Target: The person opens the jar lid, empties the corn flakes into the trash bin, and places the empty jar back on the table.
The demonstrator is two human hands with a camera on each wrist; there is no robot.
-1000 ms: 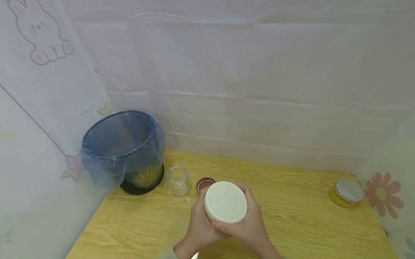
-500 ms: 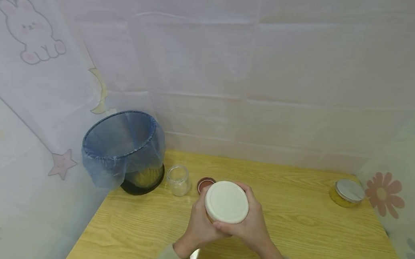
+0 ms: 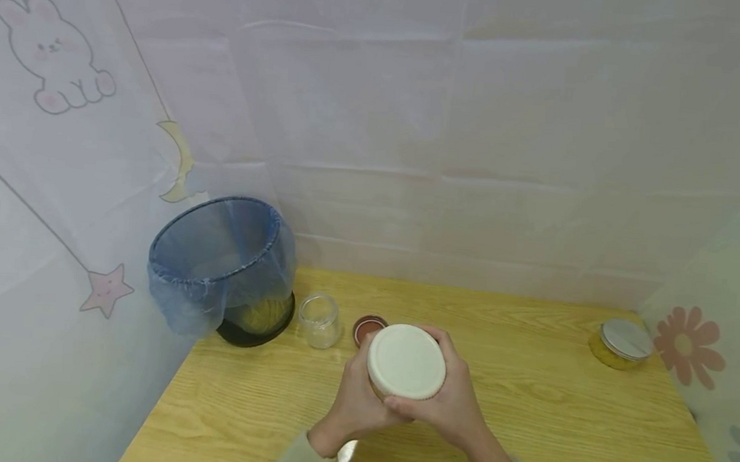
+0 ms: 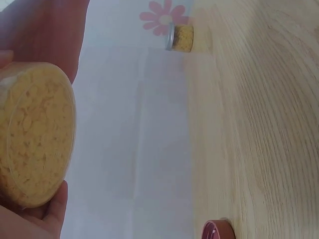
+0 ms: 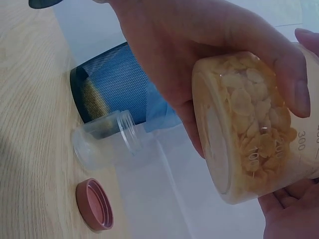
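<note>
A clear jar (image 5: 259,134) of pale yellow flakes, with measuring marks on its side, is held between both hands above the table. Its white lid (image 3: 407,362) faces up toward the head camera. My left hand (image 3: 358,402) grips the jar from the left. From the right, my right hand (image 3: 455,401) grips it too, the thumb lying along the side in the right wrist view. The jar's bottom (image 4: 40,134) shows in the left wrist view. Just behind the hands, a reddish-brown lid (image 3: 369,327) lies inside up on the table, near an uncapped clear jar (image 3: 320,324).
A black mesh bin (image 3: 254,323) with a blue liner (image 3: 214,249) stands at the back left of the wooden table (image 3: 557,416). Far right sits a small jar (image 3: 620,345) with a silver lid and yellow contents. A printed cloth (image 3: 365,116) hangs behind the table.
The hands and the jar barely move; both hands keep the same grip. The head view has shifted slightly. Nothing on the table has moved.
</note>
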